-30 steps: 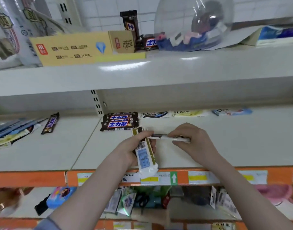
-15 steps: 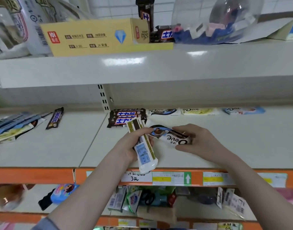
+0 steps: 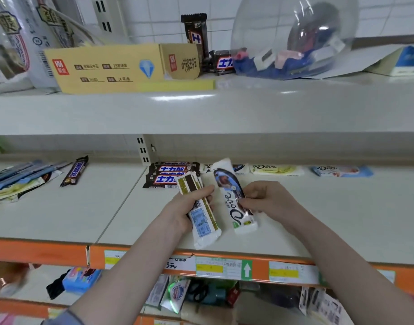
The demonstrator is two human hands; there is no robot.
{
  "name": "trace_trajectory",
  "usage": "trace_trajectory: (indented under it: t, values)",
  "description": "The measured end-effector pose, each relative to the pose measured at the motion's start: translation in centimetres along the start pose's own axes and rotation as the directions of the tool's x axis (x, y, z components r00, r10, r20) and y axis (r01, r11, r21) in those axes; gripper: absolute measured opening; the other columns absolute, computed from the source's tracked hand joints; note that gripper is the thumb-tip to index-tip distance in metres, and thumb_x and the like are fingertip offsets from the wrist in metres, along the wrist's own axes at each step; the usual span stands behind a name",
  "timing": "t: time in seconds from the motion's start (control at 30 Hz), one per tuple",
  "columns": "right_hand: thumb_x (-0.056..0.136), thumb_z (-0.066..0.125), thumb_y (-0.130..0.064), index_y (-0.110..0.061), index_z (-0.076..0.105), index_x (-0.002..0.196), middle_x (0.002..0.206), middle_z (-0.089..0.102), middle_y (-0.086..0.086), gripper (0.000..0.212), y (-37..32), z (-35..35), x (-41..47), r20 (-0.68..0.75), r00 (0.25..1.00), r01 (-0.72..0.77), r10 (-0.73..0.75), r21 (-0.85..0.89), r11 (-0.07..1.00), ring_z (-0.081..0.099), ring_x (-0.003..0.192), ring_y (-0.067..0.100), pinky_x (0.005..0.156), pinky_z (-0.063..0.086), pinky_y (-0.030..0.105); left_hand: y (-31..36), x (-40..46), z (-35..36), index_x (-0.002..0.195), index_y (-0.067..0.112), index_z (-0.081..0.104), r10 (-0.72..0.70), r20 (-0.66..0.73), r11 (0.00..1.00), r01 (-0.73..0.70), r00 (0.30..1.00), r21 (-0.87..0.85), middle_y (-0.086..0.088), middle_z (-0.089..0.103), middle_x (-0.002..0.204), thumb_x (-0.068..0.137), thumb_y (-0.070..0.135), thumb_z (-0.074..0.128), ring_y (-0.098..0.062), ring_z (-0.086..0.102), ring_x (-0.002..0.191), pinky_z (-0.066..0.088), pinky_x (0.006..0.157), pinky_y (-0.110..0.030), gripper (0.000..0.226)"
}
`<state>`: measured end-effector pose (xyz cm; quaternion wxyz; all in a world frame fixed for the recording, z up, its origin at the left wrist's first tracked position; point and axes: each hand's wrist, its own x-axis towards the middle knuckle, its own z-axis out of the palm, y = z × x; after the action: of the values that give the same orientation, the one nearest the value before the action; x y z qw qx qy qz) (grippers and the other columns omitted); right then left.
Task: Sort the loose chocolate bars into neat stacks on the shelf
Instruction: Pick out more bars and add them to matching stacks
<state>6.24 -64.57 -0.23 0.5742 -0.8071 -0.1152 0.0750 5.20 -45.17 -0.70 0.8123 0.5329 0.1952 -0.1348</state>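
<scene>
Bar (image 3: 233, 198) pinched in right hand (image 3: 269, 198), above shelf (image 3: 342, 219).

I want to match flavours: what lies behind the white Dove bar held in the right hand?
Behind the white Dove bar, pinched by the right hand, another white Dove pack lies at the shelf back; its middle is covered, so the flavour stays unreadable.

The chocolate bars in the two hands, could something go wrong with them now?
Maybe. The left hand holds a white bar, back side up, whose lower end hangs past the shelf's orange edge; if it slips, it could fall to the lower shelf. The right hand grips the white Dove bar only by its edge with the fingers, so it could twist loose. Setting it down carelessly might nudge the Snickers stack.
</scene>
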Motion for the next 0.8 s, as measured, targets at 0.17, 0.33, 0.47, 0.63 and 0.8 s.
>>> trace_trajectory:
  t: [0.17,0.33,0.47,0.63,0.8]
  values:
    - [0.076,0.068,-0.002,-0.005,0.064,0.088,0.065,0.067,0.004,0.013,-0.3,0.0,0.6,-0.071,0.996,-0.041,0.056,0.196,0.980,0.058,0.046,0.005,0.046,0.039,0.013,-0.4,-0.1,0.4,0.079,0.005,0.065,-0.034,-0.016,0.998,0.035,0.999,0.061,-0.007,0.065,0.064,0.073,0.007,0.073,-0.014,0.060,0.046,0.055,0.051,-0.023,0.010]
    - [0.077,0.068,-0.001,-0.001,0.063,0.093,0.072,0.069,0.009,0.017,-0.4,0.3,0.9,-0.079,0.992,-0.061,0.093,0.337,0.939,0.061,0.052,0.011,0.045,0.042,0.012,-0.5,-0.3,0.9,0.073,0.011,0.066,-0.025,0.022,0.979,0.020,0.999,0.204,-0.003,0.069,0.057,0.075,0.012,0.073,-0.012,0.061,0.042,0.050,0.043,-0.020,0.007]
    - [0.077,0.067,-0.003,-0.004,0.063,0.091,0.074,0.069,0.008,0.015,0.0,0.5,1.2,-0.054,0.992,-0.089,0.117,0.366,0.926,0.061,0.058,0.013,0.051,0.045,0.015,-0.7,-0.2,1.0,0.081,0.010,0.067,-0.011,0.029,0.962,0.003,1.000,0.272,-0.003,0.070,0.059,0.074,0.008,0.074,-0.013,0.062,0.043,0.050,0.045,-0.020,0.010]
    - [0.077,0.065,0.000,-0.012,0.063,0.083,0.077,0.068,0.006,0.014,0.7,0.7,1.5,-0.041,0.991,-0.090,0.129,0.512,0.854,0.063,0.063,0.013,0.061,0.051,0.021,-0.4,-0.5,0.7,0.083,0.012,0.068,0.033,0.011,0.942,-0.035,0.999,0.334,-0.006,0.073,0.067,0.069,0.005,0.076,-0.015,0.065,0.048,0.051,0.048,-0.021,0.017]
    - [0.078,0.066,-0.004,-0.017,0.057,0.103,0.094,0.066,0.011,0.029,1.0,-0.5,2.2,-0.078,0.984,-0.069,0.160,0.660,0.748,0.062,0.076,0.023,0.064,0.048,0.024,0.2,-0.5,-0.3,0.088,0.013,0.067,0.058,-0.065,0.940,-0.033,0.996,0.338,-0.010,0.074,0.080,0.058,0.005,0.082,-0.021,0.068,0.063,0.053,0.058,-0.028,0.035]
